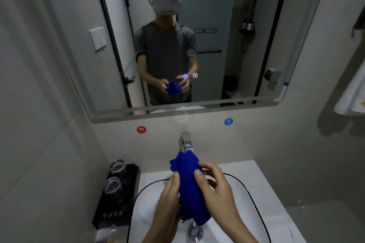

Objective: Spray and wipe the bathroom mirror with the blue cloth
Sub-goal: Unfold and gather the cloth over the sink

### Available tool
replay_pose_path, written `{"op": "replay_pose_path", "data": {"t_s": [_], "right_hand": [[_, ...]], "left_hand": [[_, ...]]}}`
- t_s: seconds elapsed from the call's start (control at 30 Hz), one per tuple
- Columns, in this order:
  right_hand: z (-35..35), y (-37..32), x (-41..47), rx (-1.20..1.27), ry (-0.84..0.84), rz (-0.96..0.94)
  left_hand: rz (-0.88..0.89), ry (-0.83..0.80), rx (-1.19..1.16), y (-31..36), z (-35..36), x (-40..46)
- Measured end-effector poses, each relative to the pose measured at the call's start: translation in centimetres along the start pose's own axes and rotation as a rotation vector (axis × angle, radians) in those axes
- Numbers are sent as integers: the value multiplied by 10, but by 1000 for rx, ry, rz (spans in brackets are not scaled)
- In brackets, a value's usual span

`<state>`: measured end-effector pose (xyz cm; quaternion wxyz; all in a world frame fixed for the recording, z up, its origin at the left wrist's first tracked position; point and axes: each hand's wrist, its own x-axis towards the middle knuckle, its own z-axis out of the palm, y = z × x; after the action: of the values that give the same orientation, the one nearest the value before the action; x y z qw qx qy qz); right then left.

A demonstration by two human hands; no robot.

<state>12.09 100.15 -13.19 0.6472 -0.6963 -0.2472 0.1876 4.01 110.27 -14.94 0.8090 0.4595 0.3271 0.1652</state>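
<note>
I see my left hand [169,193] and right hand [215,185] both gripping the bunched cloth [189,187], which sits between them, thumbs pressed on its near face, its top poking up past the fingertips. It hangs over the sink [254,201], just in front of the tap [185,140]. Beyond, the mirror [246,6] reflects it. Two glasses [114,185] stand on a black tray [110,215] left on the tabletop.
</note>
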Motion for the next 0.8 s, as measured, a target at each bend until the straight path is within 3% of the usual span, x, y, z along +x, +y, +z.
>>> {"op": "replay_pose_path", "data": {"t_s": [0.13,0.4,0.7,0.8], "right_hand": [[16,2,-7,-32,72,-45],[19,11,-13,-147,76,-110],[1,9,8,384,43,330],[8,13,5,408,-28,398]], "left_hand": [[131,11,39,-5,4,-3],[214,85,141,-3,1,-14],[104,217,170,16,-33,-12],[56,260,183,17,-49,-14]]}}
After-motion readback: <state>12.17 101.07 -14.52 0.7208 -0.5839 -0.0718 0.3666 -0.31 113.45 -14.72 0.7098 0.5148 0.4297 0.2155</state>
